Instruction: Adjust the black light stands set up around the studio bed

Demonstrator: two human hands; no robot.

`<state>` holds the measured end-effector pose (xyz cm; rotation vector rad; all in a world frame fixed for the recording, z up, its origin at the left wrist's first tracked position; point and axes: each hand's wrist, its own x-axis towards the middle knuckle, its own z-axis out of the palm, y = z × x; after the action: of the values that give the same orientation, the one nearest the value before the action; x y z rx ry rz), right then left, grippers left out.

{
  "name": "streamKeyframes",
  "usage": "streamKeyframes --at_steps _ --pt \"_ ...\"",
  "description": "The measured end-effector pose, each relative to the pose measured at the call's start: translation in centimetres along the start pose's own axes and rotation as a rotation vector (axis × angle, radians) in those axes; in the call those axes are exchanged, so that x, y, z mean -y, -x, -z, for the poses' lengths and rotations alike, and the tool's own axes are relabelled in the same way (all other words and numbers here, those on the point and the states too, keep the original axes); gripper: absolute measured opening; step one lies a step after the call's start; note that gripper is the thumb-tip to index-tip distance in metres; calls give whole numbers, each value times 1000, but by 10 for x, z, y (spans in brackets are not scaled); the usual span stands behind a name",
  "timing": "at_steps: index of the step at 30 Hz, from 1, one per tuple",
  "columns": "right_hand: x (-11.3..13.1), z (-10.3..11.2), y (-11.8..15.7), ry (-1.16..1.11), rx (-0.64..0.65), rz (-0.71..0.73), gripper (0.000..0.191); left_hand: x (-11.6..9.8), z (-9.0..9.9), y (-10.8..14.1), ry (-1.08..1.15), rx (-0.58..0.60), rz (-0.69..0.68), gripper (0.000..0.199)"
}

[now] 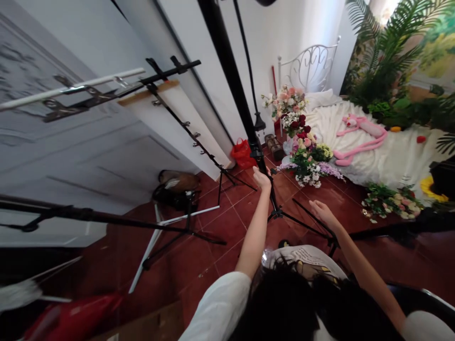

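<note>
My left hand (262, 180) is closed around the lower part of a black light stand (241, 90), just below its clamp knob. The pole leans up and to the left, and its legs spread over the red floor tiles. A black cable with a plug (259, 122) hangs beside the pole. My right hand (324, 214) is held in front of my body to the right, its fingers curled together with nothing visible in them. Beneath it a black stand leg (309, 214) shows, though I cannot tell whether they touch.
Left stands a backdrop stand (185, 125) with clips and a white board. Another black pole (106, 219) crosses low left. A red bag (243, 152) sits by the wall. Flowers (305, 142) edge a draped bed (323, 116) holding a pink plush toy (368, 128).
</note>
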<state>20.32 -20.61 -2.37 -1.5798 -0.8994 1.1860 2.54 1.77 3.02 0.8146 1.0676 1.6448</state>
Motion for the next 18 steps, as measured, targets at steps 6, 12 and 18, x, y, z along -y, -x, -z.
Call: streamKeyframes --at_steps 6,12,18 --pt "104 -58 -99 617 186 499 27 5 -2 0 -26 -11 -41 79" --pt "195 -109 -155 1397 400 507 46 15 -2 -4 -32 -51 -37 79" --pt "225 -146 -188 1722 724 317 41 11 -4 0 -82 -70 -46 83"
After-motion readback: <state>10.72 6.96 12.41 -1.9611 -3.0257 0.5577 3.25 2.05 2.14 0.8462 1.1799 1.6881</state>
